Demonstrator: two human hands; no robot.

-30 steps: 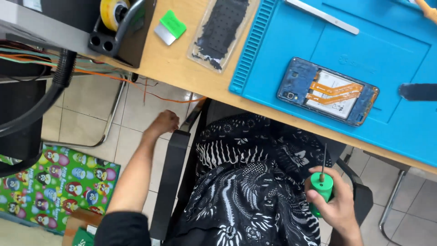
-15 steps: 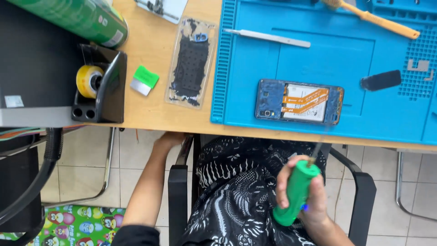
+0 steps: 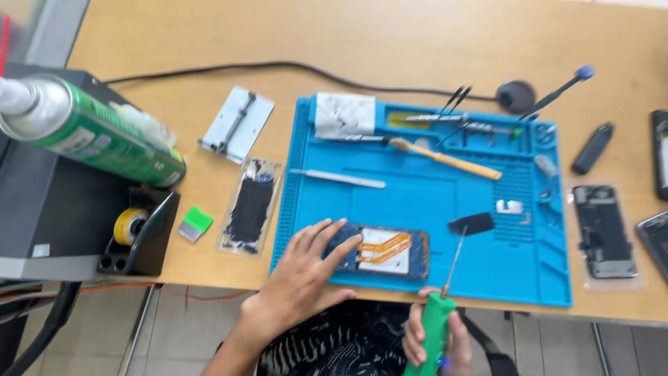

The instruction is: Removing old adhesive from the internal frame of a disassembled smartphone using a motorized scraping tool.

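My left hand (image 3: 300, 282) rests with spread fingers on the left end of an opened blue phone (image 3: 386, 251), which lies on a blue work mat (image 3: 431, 195) and shows orange flex cables. My right hand (image 3: 435, 341) grips a green-handled screwdriver (image 3: 437, 324) at the table's near edge. Its thin shaft points up toward the mat, just right of the phone and below a small black part (image 3: 472, 223).
On the mat lie a metal spudger (image 3: 337, 178), a wooden-handled brush (image 3: 445, 158), tweezers and a white cloth (image 3: 346, 115). Left of the mat are a phone back panel (image 3: 250, 207), a green scraper (image 3: 195, 223), a metal plate, a tape roll (image 3: 129, 226) and a green spray can (image 3: 90, 132). Other phone parts (image 3: 604, 230) sit at right.
My view has tilted up from my lap to the table. My left hand rose from the chair arm onto the phone. My right hand lifted the screwdriver toward the mat.
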